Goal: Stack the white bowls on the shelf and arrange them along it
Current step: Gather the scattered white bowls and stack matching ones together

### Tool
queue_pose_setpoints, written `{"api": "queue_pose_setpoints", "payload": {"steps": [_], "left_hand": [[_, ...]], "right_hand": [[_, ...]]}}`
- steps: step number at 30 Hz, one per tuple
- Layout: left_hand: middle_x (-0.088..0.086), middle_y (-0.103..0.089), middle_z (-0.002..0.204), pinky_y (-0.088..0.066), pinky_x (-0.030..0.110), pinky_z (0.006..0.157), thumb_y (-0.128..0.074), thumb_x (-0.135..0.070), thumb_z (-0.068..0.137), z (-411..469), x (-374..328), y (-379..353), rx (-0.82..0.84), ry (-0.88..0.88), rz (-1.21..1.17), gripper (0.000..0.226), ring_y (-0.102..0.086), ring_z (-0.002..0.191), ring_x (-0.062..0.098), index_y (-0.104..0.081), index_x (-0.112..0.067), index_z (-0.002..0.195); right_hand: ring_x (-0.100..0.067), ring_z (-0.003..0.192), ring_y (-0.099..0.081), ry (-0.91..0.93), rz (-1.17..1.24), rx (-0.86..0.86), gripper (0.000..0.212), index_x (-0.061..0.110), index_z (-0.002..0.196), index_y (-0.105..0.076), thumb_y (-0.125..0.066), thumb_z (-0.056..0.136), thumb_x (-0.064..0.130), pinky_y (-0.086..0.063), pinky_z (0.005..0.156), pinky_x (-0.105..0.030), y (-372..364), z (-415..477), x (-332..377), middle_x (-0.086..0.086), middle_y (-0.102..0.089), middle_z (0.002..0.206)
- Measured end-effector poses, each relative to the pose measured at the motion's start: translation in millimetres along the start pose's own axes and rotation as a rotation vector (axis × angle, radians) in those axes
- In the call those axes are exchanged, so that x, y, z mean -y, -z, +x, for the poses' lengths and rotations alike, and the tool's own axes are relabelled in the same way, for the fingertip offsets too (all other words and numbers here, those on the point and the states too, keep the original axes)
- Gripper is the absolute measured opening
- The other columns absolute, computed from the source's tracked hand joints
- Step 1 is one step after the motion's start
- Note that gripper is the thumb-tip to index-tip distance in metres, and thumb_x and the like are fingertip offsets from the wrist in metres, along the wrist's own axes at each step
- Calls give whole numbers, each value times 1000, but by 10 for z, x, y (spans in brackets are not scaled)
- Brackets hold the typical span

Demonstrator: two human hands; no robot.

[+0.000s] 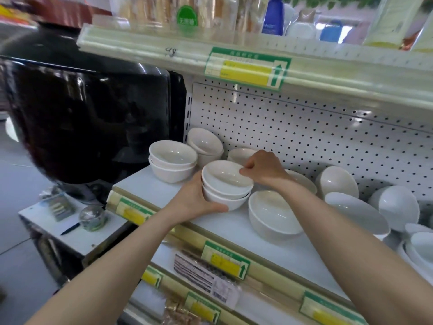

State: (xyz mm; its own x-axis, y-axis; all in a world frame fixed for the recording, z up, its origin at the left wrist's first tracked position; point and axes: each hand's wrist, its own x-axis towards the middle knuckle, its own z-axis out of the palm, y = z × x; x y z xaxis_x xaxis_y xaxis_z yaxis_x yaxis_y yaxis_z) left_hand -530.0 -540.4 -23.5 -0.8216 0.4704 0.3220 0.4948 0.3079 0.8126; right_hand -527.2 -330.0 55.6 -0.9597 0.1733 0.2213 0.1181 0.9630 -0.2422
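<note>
White bowl stack (225,182) between left hand (195,199) and right hand (264,170), on shelf (234,227)

The left hand (194,199) and right hand (263,170) hold stacked white bowls (225,181).

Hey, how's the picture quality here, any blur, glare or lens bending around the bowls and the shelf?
Head view: the stack of bowls, left hand and right hand are fairly sharp; the top-shelf goods are smeared with blur; the glossy black appliance carries bright glare streaks; the upper shelf edge looks slightly bowed, as by the wide-angle lens; light is soft, shadows faint.
</note>
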Motion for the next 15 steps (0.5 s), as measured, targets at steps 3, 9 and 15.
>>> {"api": "queue_pose_setpoints", "payload": {"steps": [3,9,15], "left_hand": [[-14,-53,137,-43,31,107,-92,-40,56,-27,-2,16,-6,17,-8,100,-50,124,1,-40,-27,141],[-18,-55,132,-48,25,100,-89,-43,62,-77,20,162,62,-3,4,96,-54,116,-5,-39,-29,142],[-13,-56,104,-52,25,83,-81,-51,69,-166,43,594,-277,-137,184,64,-57,94,7,-55,-26,123]], "right_hand": [[-19,56,-43,-13,3,23,33,18,51,-42,-65,74,23,-33,50,-27,2,16,14,0,-39,50],[-21,62,-50,-53,-8,138,22,16,58,-54,-66,73,25,-36,51,-27,85,55,100,-1,-48,57],[-17,67,-62,-4,106,-32,30,15,60,-68,-63,75,40,-55,73,-35,192,220,333,1,-67,63]]}}
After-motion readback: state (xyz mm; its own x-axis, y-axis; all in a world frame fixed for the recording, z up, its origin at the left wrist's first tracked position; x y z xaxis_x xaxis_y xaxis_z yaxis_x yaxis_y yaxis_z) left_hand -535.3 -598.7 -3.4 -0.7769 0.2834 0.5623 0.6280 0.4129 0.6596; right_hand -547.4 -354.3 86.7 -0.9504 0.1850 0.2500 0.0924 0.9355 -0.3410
